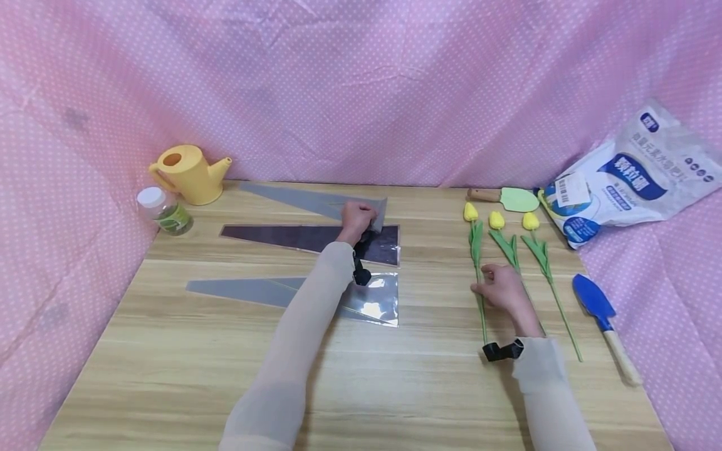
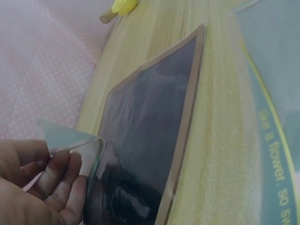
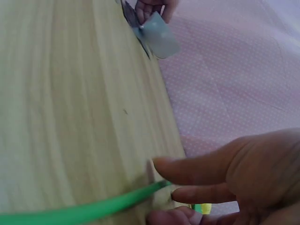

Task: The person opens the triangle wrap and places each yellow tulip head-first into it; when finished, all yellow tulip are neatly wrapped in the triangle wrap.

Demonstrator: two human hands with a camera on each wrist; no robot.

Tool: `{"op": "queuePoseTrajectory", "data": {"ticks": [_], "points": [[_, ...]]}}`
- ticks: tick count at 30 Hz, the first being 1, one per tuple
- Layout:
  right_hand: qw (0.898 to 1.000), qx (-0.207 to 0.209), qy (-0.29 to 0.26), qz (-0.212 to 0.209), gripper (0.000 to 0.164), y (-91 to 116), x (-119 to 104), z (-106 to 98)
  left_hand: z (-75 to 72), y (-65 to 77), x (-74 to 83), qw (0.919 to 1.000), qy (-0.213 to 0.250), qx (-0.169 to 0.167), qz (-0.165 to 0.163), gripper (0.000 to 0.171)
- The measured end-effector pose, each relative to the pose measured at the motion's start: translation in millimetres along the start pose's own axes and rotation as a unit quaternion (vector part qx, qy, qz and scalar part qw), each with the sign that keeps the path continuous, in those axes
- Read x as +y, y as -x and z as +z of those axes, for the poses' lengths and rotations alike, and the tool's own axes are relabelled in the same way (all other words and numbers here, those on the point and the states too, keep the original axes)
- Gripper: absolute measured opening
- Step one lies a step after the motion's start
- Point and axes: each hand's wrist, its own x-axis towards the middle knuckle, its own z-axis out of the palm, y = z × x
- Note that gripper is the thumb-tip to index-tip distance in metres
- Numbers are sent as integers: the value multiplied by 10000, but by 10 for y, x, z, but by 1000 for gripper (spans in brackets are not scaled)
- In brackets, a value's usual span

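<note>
The left hand [image 1: 357,219] pinches the raised wide end of the far wrapper [image 1: 293,194], just beyond the dark wrapper [image 1: 282,238] on the table [image 1: 169,363]. A near wrapper [image 1: 242,289] lies on the dark wrapper's closer side. Well right of it, the right hand [image 1: 501,287] has its fingers narrowly parted about a yellow tulip's [image 1: 476,241] stem; I cannot tell whether they grip it. Two more tulips [image 1: 496,220] lie farther right of the dark wrapper.
</note>
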Motion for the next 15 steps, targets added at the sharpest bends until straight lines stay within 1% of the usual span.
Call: {"op": "queuePoseTrajectory", "data": {"ticks": [3,6,10,12,15], "points": [[9993,294,146,-152,53,-6,0,56,6,2,-4,10000,46,-16,32,13],[9989,409,189,-157,50,-15,-15,93,-3,0,1,10000,65,-16,14,13],[9992,372,143,-49,48,-13,-41,102,-8,-3,2,10000,-9,25,-7,13],[9994,339,-6,13,47,-9,-49,96,-8,-3,1,10000,-29,24,-35,13],[9988,253,-373,214,46,-1,-61,78,-10,-1,-3,10000,-6,-11,-71,13]]}}
